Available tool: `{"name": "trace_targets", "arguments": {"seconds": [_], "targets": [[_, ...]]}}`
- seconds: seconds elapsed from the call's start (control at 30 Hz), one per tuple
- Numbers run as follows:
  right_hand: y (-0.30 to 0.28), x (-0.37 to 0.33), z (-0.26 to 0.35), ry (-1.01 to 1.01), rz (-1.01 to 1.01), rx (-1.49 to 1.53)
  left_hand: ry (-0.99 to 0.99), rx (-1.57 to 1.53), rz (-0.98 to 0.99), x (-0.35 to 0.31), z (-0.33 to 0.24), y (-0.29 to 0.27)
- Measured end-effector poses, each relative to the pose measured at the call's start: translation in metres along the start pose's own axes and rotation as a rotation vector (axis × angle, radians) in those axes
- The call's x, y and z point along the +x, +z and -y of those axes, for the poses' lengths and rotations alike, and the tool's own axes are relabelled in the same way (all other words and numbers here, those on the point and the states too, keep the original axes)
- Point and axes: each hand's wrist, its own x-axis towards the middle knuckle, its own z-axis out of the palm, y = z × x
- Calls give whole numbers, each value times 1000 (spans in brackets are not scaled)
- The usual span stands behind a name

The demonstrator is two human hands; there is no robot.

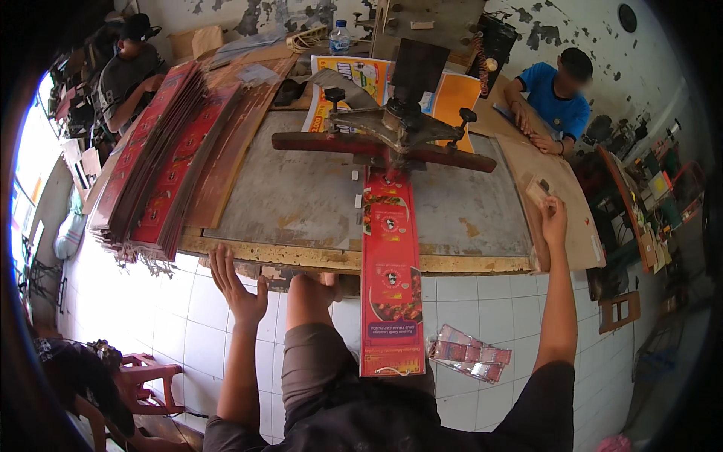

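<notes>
A long red printed strip (392,290) with food pictures runs from beneath a dark metal press (395,135) over the table's front edge and hangs down toward my lap. My left hand (239,290) has its fingers spread, fingertips at the worn wooden front edge of the table (309,258), left of the strip. At the right side, my right hand (555,218) has its fingers bent together on the near end of a small tan block (538,190) with a dark piece on top. This block rests on brown cardboard (568,226).
Tall stacks of red printed strips (162,188) stand on the table's left. Behind the press lie orange and yellow printed sheets (456,90) and a water bottle (340,38). Two people sit beyond the table. Packaged red strips (471,352) lie on the tiled floor; a red stool (147,380) stands left.
</notes>
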Motion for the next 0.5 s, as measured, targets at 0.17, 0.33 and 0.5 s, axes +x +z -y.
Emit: {"name": "trace_targets", "arguments": {"seconds": [0.17,0.33,0.5], "targets": [[43,45,6,218,-150,-445,-9,35,-196,-3,13,44],[46,57,-12,302,-143,-424,17,92,-243,-3,22,59],[38,54,-22,312,-55,-223,61,168,-213,-13,55,61]]}}
